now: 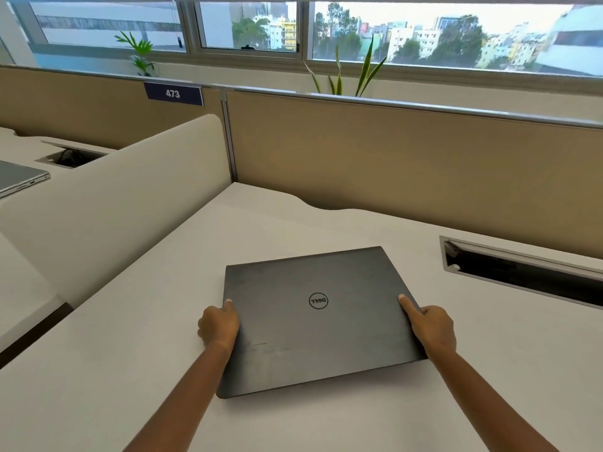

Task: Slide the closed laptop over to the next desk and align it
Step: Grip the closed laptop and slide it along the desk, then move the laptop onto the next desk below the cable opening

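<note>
Both hands, the left hand point(218, 324) and right hand point(432, 327), clasp the closed Dell laptop point(313, 321) by its side edges, flat on the white desk point(456, 370); final alignment likely remains.

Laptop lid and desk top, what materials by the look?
Laptop lid: matte dark grey, plastic or coated metal, cannot tell which; smudges and dull sheen show. Desk top: smooth white laminate, probably; even, soft reflection, no grain.
</note>
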{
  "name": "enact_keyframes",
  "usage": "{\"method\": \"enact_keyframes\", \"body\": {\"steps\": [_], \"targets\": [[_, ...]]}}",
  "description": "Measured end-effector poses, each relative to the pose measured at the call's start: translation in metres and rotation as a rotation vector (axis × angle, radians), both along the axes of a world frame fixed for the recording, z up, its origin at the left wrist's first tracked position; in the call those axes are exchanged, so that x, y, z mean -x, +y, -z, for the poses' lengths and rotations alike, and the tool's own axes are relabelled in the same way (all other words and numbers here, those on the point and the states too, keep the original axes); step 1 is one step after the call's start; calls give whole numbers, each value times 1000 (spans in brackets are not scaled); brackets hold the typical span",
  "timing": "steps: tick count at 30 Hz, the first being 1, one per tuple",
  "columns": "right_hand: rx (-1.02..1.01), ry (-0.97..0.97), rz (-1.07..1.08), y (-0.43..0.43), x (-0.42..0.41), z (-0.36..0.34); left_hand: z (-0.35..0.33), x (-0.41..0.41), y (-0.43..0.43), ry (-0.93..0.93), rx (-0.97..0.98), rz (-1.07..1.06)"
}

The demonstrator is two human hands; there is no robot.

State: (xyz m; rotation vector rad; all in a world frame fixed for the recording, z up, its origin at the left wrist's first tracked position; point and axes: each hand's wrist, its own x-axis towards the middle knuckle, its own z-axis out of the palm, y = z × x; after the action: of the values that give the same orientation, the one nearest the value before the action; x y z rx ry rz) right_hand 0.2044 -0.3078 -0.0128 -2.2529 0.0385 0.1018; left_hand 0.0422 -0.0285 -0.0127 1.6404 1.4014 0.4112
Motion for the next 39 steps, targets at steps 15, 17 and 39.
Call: {"method": "enact_keyframes", "body": {"steps": [15,17,39], "targets": [[26,-8,277,-197,-11,-10,-6,-98,-153,-25,46,299],[39,-3,308,-223,-11,-9,-5,-108,-177,-19,55,330],[52,62,457,-342,-29,12,18,-161,-301,66,-16,422]]}}
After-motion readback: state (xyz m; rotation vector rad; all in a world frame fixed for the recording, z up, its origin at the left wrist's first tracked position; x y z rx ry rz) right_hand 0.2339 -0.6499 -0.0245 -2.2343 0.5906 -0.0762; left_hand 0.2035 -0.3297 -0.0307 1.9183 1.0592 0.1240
